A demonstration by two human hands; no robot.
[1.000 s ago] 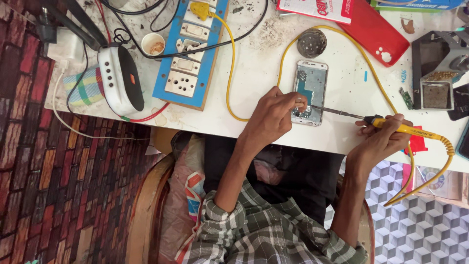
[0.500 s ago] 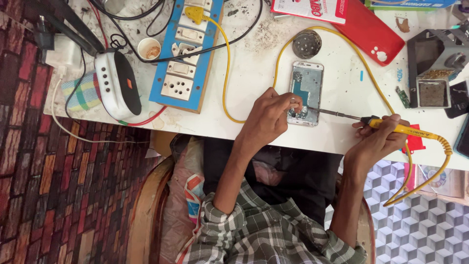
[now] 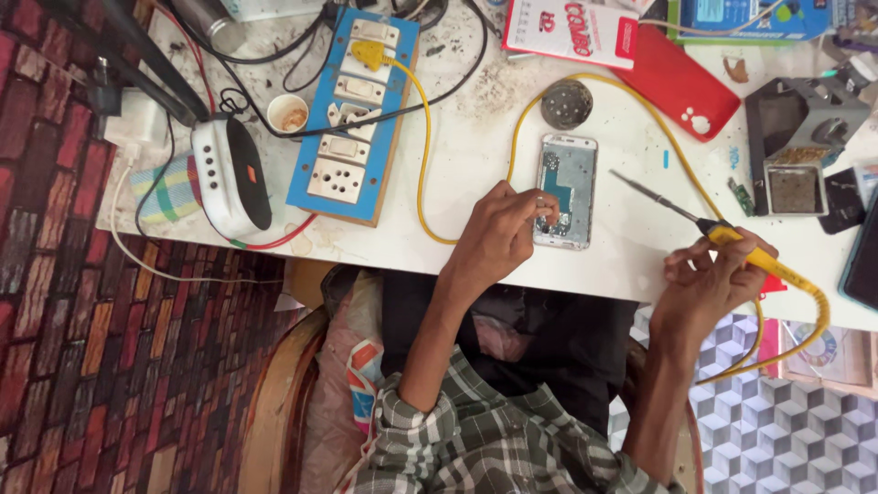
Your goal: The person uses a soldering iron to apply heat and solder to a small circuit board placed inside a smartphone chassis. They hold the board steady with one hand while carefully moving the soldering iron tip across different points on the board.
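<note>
You are sitting in a small electronics repair workshop. The white worktable (image 3: 476, 119) is stained and crowded: an opened phone (image 3: 567, 187) shows its circuit board, a yellow soldering iron (image 3: 722, 240) is in your right hand (image 3: 709, 284), and a blue board of wall sockets (image 3: 352, 110) feeds many cables. A solder stand (image 3: 796, 151) and a red phone cover (image 3: 681, 82) lie near.

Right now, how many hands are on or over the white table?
2. The left hand rests on the opened phone lying flat mid-table. The right hand holds the yellow soldering iron at the near table edge, tip lifted away from the phone. No other hands are visible.
</note>
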